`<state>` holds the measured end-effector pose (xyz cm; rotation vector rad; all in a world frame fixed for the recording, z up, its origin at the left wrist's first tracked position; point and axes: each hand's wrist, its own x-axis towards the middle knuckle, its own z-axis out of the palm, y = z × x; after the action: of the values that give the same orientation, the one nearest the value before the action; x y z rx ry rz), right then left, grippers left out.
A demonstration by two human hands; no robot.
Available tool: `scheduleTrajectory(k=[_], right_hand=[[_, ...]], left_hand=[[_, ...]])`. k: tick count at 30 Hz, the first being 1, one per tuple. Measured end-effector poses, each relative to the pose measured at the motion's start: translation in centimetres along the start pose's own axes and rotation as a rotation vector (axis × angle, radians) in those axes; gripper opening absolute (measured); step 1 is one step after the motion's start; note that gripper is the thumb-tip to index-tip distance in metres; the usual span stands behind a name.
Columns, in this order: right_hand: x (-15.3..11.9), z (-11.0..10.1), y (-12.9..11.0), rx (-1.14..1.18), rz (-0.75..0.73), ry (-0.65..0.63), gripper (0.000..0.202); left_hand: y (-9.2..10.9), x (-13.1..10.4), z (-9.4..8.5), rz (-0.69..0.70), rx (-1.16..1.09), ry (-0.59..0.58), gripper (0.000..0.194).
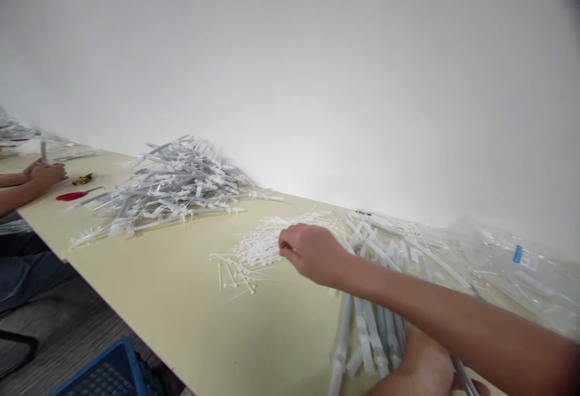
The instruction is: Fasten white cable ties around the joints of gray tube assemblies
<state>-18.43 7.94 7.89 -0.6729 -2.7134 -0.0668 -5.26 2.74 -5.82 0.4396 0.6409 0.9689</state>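
My right hand (312, 254) is stretched across to a heap of small white cable ties (260, 245). Thumb and fingers are pinched together at the heap's right side, and what is between them is hidden. Near the bottom edge, partly under my right forearm, my left hand (426, 363) is closed around a grey tube (463, 378). Several translucent tubes (369, 329) with white fittings lie beside my left hand, reaching back under my right arm.
A large pile of grey tubes with white fittings (181, 178) lies toward the wall. Clear plastic bags (530, 269) are at right. At left are red-handled tool (72, 195), a yellow tool (82, 179) and another person's hands (45, 173). A blue crate (129, 360) stands below the table edge.
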Motion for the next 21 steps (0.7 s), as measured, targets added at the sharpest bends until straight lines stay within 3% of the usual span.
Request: scheduleTrajectory(k=[4, 8, 12, 15, 18, 21], right_hand=[[-7.6, -6.2, 3.4, 0.343, 0.28, 0.294, 0.01], [-17.9, -8.4, 6.6, 0.479, 0.687, 0.538, 0.018], [-28.1, -6.3, 7.8, 0.698, 0.961, 0.675, 0.028], [-33.2, -3.2, 7.6, 0.941, 1.146, 0.798, 0.033], [-35.1, -0.5, 6.9, 1.169, 1.274, 0.929, 0.037], [-34.6, 0.5, 6.2, 1.325, 1.28, 0.937, 0.036]], left_hand=[[-0.5, -0.6, -0.6, 0.05, 0.01, -0.043, 0.047], [0.4, -1.1, -0.5, 0.022, -0.041, -0.067, 0.024], [1.4, -1.5, 0.1, -0.015, -0.023, -0.026, 0.021], [1.7, -1.8, 0.7, 0.009, 0.007, -0.036, 0.027], [1.7, -2.2, 1.5, 0.01, -0.001, -0.065, 0.03], [1.8, -2.6, 2.5, 0.039, 0.019, -0.12, 0.026]])
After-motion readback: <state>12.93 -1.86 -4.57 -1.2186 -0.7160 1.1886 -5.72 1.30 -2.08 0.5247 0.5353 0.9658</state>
